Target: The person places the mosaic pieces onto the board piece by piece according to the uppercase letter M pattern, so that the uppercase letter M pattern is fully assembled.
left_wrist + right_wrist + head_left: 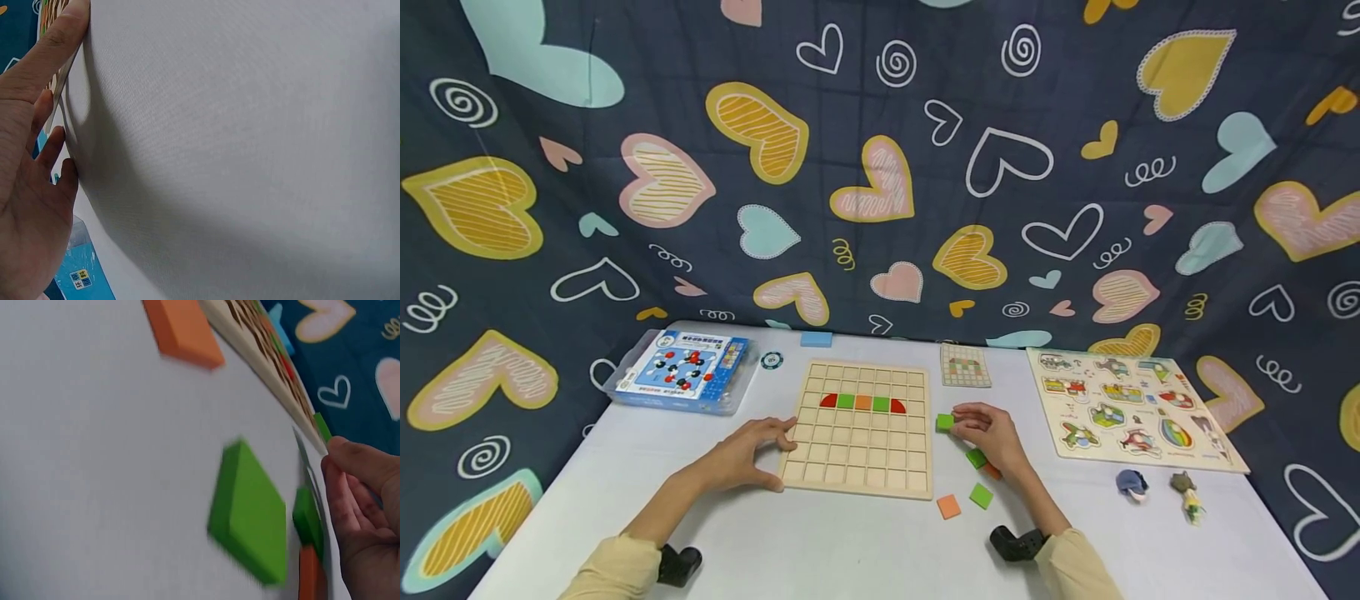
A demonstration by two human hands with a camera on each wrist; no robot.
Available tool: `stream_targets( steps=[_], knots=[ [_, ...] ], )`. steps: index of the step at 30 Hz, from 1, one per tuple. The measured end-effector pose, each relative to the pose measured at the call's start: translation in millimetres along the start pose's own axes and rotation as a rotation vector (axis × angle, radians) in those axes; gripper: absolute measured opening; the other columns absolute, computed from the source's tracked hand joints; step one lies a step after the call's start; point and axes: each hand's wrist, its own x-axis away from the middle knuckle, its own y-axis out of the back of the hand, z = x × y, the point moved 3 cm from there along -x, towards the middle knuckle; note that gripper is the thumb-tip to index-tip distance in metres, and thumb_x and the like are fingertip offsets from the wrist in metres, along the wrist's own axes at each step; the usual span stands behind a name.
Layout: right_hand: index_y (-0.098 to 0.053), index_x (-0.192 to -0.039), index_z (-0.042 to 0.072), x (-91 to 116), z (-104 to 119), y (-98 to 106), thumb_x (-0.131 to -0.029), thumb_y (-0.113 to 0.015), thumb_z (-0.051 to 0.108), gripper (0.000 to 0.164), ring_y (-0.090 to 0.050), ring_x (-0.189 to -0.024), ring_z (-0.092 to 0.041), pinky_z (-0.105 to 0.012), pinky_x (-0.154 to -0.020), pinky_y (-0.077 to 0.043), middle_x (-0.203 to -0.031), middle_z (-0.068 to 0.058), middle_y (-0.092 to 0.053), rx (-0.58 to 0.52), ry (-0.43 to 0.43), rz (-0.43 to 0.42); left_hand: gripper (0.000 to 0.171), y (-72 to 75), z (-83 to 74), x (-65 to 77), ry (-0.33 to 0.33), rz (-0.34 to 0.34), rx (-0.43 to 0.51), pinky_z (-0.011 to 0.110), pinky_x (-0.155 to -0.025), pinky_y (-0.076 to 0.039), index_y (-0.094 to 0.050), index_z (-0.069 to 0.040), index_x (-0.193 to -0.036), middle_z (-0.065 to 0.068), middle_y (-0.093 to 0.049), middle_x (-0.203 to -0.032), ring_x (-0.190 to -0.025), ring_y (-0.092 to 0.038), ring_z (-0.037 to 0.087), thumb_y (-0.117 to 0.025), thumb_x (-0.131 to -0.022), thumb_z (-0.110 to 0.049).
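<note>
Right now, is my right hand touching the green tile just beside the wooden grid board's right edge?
Touching. The right wrist view shows your right hand pinching one end of that green tile.

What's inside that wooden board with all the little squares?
One row of the wooden board holds, left to right, a red wedge, green tile, orange tile, another green tile and another red wedge. Whatever is under them is covered, so I can't see it.

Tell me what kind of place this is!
Probably a play area: a grid with bright tiles and a puzzle lie on the table, and a heart-patterned cloth hangs behind.
</note>
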Motion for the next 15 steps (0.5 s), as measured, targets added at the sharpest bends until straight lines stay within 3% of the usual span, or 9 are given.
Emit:
stream_targets(
  steps=[3,15],
  knots=[
    [-0.065,-0.112,-0.004,-2.0,5.2,-11.4,-0.080,-0.072,-0.005,0.033,-0.067,-0.088,-0.014,-0.022,-0.075,-0.055,-0.108,-0.018,-0.068,-0.028,-0.019,0.002,0.039,-0.2,0.2,0.5,0.000,-0.001,0.000,0.066,-0.104,-0.027,-0.065,-0.023,-0.096,0.011,-0.041,-0.148,-0.134,-0.032,0.043,-0.086,-0.065,-0.034],
    [-0.067,-0.108,-0.005,-15.6,26.0,-50.8,-0.078,-0.074,-0.005,0.031,-0.068,-0.091,-0.025,-0.021,-0.075,-0.055,-0.105,-0.019,-0.069,-0.033,0.079,0.022,0.039,-1.1,3.0,-0.9,-0.001,-0.002,0.003,0.065,-0.105,-0.027,-0.064,-0.024,-0.096,0.010,-0.042,-0.148,-0.134,-0.032,0.042,-0.086,-0.065,-0.036]
  ],
)
